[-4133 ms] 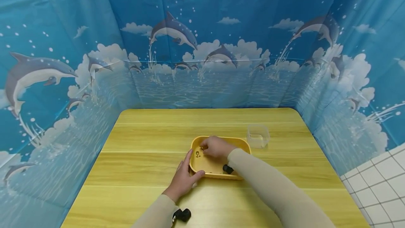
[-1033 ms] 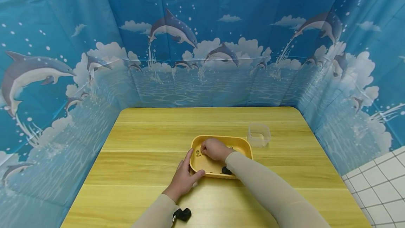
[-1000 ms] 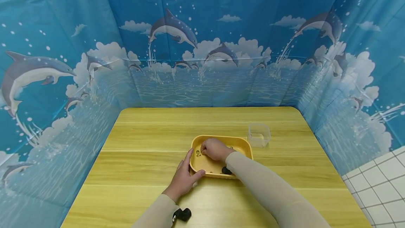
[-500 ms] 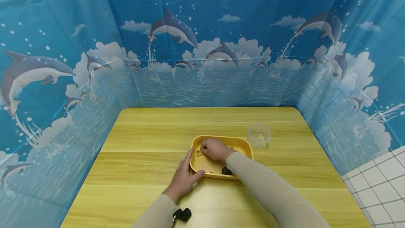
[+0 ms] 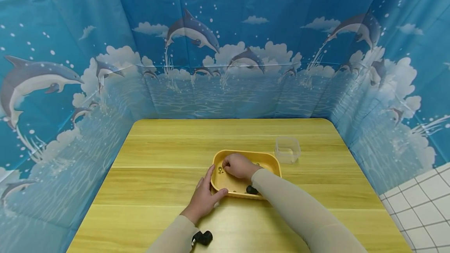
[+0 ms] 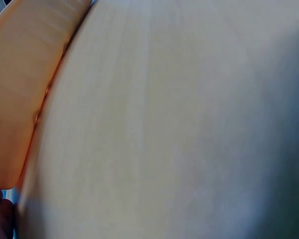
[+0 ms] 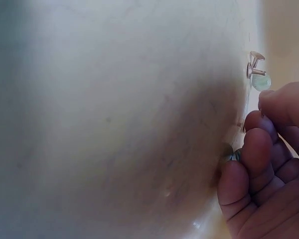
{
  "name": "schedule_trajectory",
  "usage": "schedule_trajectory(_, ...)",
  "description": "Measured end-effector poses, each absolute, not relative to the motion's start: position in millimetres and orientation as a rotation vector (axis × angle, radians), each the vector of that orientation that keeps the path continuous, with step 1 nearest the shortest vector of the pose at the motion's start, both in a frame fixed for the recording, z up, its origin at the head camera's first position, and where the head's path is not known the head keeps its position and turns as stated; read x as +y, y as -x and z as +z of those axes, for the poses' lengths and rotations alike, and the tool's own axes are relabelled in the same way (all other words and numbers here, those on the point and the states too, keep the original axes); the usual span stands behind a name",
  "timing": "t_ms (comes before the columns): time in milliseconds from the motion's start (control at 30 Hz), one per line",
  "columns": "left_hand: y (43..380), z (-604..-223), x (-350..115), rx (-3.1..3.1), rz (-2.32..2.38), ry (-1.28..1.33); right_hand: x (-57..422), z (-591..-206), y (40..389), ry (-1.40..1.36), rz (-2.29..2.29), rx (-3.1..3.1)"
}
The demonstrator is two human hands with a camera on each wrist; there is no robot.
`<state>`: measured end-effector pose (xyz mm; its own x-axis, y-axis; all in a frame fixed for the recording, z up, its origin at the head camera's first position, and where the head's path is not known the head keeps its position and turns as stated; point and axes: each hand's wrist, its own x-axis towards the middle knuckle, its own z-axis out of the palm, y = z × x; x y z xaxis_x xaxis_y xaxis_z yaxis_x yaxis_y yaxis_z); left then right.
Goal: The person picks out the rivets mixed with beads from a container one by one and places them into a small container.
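Note:
A yellow plastic tray (image 5: pixel 267 158) stands on the wooden table. My left hand (image 5: pixel 202 202) rests against its left front corner, fingers fairly straight along the left end and thumb on the front rim. Inside the tray is my right hand (image 5: pixel 239 166), fingers curled and pointing left. In the right wrist view, thumb and forefinger meet on a tiny piece, mostly hidden by the fingertips. Small metal studs (image 7: pixel 255 63) with flat round heads lie just beyond the thumb, beside a pale green glass bead (image 7: pixel 261 82). Another green bead (image 7: pixel 237 154) shows by the lower fingers.
A clear square plastic box (image 5: pixel 287 150) stands at the tray's back right. A black wrist camera (image 5: pixel 251 189) on the right arm sits over the tray's front wall; another black camera (image 5: pixel 204 238) is on the left wrist. Dolphin-print sheeting (image 5: pixel 242 89) borders the table (image 5: pixel 154 159).
Over the last few seconds the right hand has shifted slightly within the tray and its fingers have curled in more. In the last second it barely moves. The left hand stays at the corner.

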<state>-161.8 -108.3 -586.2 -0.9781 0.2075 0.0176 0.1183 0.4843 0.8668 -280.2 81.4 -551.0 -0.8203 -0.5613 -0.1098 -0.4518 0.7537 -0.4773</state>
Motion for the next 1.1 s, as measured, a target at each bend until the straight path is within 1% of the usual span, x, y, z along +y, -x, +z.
schedule_trajectory(567, 162.0, -587.2, -108.3, 2.627, 1.531, -0.293, 83.2, -549.4, 279.4, 0.836, -0.674, 2.683)
schedule_trajectory(1100, 162.4, -588.5, -108.2, 2.639, 1.519, -0.289, 83.1, -547.3, 276.9, 0.813, -0.674, 2.682)
